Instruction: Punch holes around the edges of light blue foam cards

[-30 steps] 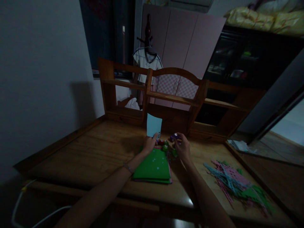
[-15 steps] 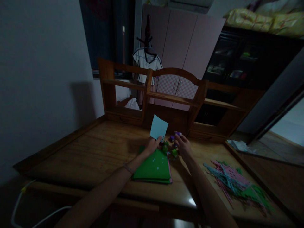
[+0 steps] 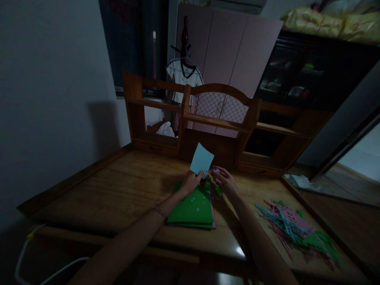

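Observation:
A light blue sheet (image 3: 202, 158) with a few small holes or dots near its lower corner is pinched upright in my left hand (image 3: 192, 182). My right hand (image 3: 225, 181) closes its fingertips on a small purple object (image 3: 215, 170), just right of the sheet. Small green objects (image 3: 207, 181) lie between the hands, partly hidden by my fingers. Below my left hand is a stack of green sheets (image 3: 191, 209) with light specks on top and a pink edge showing at its right side.
On the right of the wooden desk (image 3: 118, 190) lies a pile of pink, blue and green paper strips (image 3: 293, 225). A wooden shelf (image 3: 216, 120) stands along the back edge. A white cable (image 3: 20, 257) hangs at the lower left.
The blue sheet has shifted slightly right and tilted more. My right hand has moved left, closer to the sheet, with the purple object.

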Demonstrator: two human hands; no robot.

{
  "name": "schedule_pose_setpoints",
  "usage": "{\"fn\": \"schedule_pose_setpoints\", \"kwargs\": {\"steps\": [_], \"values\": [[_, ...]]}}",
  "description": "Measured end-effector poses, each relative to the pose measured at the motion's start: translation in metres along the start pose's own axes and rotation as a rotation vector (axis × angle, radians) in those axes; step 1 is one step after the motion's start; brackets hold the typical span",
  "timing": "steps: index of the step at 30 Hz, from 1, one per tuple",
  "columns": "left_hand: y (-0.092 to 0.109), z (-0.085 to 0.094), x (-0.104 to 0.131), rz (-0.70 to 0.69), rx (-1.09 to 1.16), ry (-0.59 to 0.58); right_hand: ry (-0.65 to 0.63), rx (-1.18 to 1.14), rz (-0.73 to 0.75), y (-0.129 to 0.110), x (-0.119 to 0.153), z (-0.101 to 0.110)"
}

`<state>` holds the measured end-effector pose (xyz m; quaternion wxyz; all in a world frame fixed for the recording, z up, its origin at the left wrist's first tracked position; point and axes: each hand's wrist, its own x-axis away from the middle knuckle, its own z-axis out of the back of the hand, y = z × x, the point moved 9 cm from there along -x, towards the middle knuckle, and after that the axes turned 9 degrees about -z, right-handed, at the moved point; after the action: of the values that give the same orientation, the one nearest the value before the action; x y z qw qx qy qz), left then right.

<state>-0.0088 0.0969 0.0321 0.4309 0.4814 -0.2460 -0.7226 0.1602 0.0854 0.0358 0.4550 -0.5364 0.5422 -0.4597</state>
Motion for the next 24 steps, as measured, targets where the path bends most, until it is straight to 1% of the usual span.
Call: {"fn": "schedule_pose_setpoints", "kwargs": {"steps": [5, 8, 10, 13, 18, 24], "values": [[0.000, 0.001, 0.001, 0.004, -0.010, 0.017, 0.038, 0.040, -0.011, -0.002, 0.002, 0.000], [0.009, 0.005, 0.000, -0.061, -0.008, 0.041, 0.079, 0.107, -0.029, -0.002, 0.002, 0.005], [0.013, 0.005, 0.000, -0.091, -0.003, 0.035, 0.101, 0.180, -0.032, -0.003, 0.003, 0.007], [0.013, 0.003, 0.000, -0.080, 0.010, 0.004, 0.089, 0.246, -0.019, -0.005, 0.006, 0.005], [0.013, -0.002, 0.001, -0.055, 0.026, -0.042, 0.066, 0.233, -0.014, -0.006, 0.009, -0.001], [0.014, -0.002, 0.002, -0.048, 0.022, -0.031, 0.062, 0.229, -0.032, -0.002, 0.006, -0.001]]}}
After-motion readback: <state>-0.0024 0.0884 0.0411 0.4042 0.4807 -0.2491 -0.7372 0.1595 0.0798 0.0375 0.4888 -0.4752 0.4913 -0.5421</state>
